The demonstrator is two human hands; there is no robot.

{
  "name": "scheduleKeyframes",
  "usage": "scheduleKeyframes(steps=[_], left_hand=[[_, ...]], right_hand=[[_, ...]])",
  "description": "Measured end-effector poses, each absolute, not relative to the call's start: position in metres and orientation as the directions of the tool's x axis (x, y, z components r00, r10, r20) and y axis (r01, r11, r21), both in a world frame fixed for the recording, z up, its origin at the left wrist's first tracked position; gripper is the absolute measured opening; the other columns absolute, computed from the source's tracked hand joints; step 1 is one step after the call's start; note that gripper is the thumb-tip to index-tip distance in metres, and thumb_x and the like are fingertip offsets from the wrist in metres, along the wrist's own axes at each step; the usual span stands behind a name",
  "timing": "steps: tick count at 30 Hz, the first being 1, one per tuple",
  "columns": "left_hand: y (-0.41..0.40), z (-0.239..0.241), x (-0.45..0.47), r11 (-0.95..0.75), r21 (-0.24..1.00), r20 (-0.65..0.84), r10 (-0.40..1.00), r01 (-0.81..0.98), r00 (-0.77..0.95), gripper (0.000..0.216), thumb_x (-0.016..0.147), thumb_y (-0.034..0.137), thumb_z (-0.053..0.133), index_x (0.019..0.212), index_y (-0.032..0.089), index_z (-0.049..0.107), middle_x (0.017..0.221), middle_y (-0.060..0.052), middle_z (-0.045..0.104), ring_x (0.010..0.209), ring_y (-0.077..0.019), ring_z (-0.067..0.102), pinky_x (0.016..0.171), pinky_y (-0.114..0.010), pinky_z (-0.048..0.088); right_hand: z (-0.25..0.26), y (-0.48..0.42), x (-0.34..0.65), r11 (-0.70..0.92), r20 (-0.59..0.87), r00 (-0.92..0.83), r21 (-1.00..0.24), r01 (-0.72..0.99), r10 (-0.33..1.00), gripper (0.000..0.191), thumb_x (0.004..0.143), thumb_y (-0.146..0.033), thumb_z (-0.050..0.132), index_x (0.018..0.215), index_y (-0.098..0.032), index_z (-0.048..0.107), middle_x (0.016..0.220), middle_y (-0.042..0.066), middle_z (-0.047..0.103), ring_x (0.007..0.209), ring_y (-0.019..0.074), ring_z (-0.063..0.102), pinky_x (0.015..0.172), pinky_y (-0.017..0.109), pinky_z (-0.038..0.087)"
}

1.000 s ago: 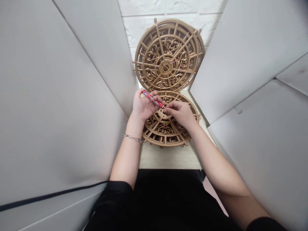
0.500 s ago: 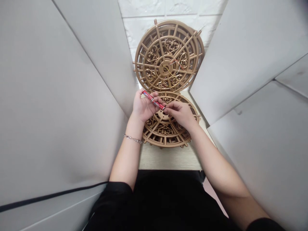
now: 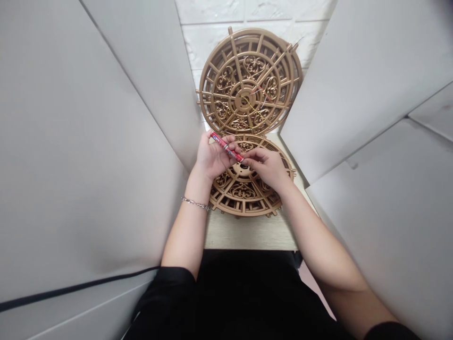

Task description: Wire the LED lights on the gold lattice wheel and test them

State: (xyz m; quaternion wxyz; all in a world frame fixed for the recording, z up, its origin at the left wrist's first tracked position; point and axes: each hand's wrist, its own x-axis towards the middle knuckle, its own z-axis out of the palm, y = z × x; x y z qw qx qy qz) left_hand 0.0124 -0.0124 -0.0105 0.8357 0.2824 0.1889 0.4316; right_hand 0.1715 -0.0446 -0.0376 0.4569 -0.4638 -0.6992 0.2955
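Observation:
Two slim red batteries (image 3: 227, 147) with printed labels appear to lie end to end, slanting down to the right across my left hand (image 3: 216, 156). The thumb and fingers of that hand hold them, palm turned up. My right hand (image 3: 264, 165) pinches at their lower right end, its fingertips partly hiding that end. Both hands are above a round gold lattice panel (image 3: 242, 191) with scroll ornaments and a ring at its centre. The panel lies flat, its left and right sides partly covered by my hands.
More round gold panels (image 3: 249, 71) lean against the white brick wall (image 3: 212, 12), thin coloured wires across their front. The pale wooden tabletop (image 3: 247, 233) is narrow. Grey panels (image 3: 88, 141) enclose the left side, and others (image 3: 364, 71) the right. A black cable (image 3: 78, 287) runs along the lower left.
The hands and batteries keep nearly the same pose. The whole view has shifted very slightly.

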Motion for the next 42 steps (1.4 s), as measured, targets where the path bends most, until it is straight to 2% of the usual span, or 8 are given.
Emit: scheduleKeyframes(steps=[16, 24, 32, 35, 38, 42], left_hand=[[-0.011, -0.012, 0.010, 0.498, 0.668, -0.097, 0.795, -0.552, 0.599, 0.053, 0.081, 0.050, 0.016, 0.073, 0.015, 0.054, 0.056, -0.001, 0.052, 0.060, -0.0152, 0.058, 0.057, -0.031, 0.048], [-0.016, -0.006, 0.009, 0.516, 0.658, -0.111, 0.787, -0.548, 0.607, 0.050, 0.079, 0.054, 0.021, 0.072, 0.016, 0.053, 0.056, -0.003, 0.049, 0.056, -0.0140, 0.056, 0.038, -0.019, 0.036], [-0.019, -0.003, 0.015, 0.500, 0.626, -0.118, 0.819, -0.598, 0.561, 0.047, 0.079, 0.053, 0.024, 0.070, 0.016, 0.052, 0.053, -0.001, 0.047, 0.054, -0.0131, 0.055, 0.037, -0.018, 0.034], [-0.019, -0.004, 0.017, 0.505, 0.606, -0.115, 0.820, -0.614, 0.561, 0.045, 0.079, 0.051, 0.025, 0.070, 0.016, 0.051, 0.053, -0.001, 0.047, 0.055, -0.0133, 0.056, 0.037, -0.018, 0.035], [-0.018, -0.006, 0.017, 0.501, 0.608, -0.104, 0.820, -0.616, 0.563, 0.045, 0.079, 0.050, 0.024, 0.069, 0.015, 0.051, 0.054, -0.002, 0.048, 0.055, -0.0134, 0.056, 0.037, -0.018, 0.036], [-0.016, -0.007, 0.014, 0.488, 0.595, -0.103, 0.834, -0.638, 0.542, 0.045, 0.078, 0.051, 0.025, 0.067, 0.016, 0.050, 0.053, -0.001, 0.047, 0.054, -0.0130, 0.056, 0.036, -0.017, 0.034]], right_hand=[[-0.035, -0.046, 0.174, 0.452, 0.433, -0.159, -0.747, 0.488, 0.887, 0.011, 0.071, -0.029, 0.060, 0.075, -0.020, 0.065, 0.069, -0.002, 0.063, 0.061, 0.0105, 0.052, 0.060, 0.024, 0.038], [-0.034, -0.045, 0.174, 0.486, 0.459, -0.188, -0.714, 0.504, 0.868, 0.011, 0.071, -0.030, 0.061, 0.072, -0.020, 0.065, 0.073, -0.001, 0.064, 0.070, 0.0129, 0.055, 0.066, 0.026, 0.040], [-0.030, -0.044, 0.179, 0.524, 0.532, -0.165, -0.645, 0.556, 0.830, 0.008, 0.069, -0.029, 0.065, 0.072, -0.022, 0.069, 0.070, 0.000, 0.058, 0.067, 0.0122, 0.052, 0.066, 0.027, 0.040], [-0.028, -0.044, 0.182, 0.505, 0.516, -0.147, -0.672, 0.542, 0.844, 0.010, 0.069, -0.029, 0.065, 0.071, -0.020, 0.068, 0.068, 0.000, 0.057, 0.065, 0.0115, 0.050, 0.063, 0.026, 0.039], [-0.028, -0.042, 0.185, 0.410, 0.426, -0.083, -0.774, 0.482, 0.901, 0.014, 0.071, -0.032, 0.061, 0.070, -0.018, 0.065, 0.063, -0.001, 0.057, 0.059, 0.0103, 0.049, 0.058, 0.026, 0.039], [-0.030, -0.039, 0.189, 0.264, 0.277, 0.028, -0.936, 0.231, 0.960, 0.019, 0.074, -0.037, 0.056, 0.074, -0.018, 0.056, 0.061, -0.001, 0.057, 0.053, 0.0089, 0.050, 0.055, 0.025, 0.042]])
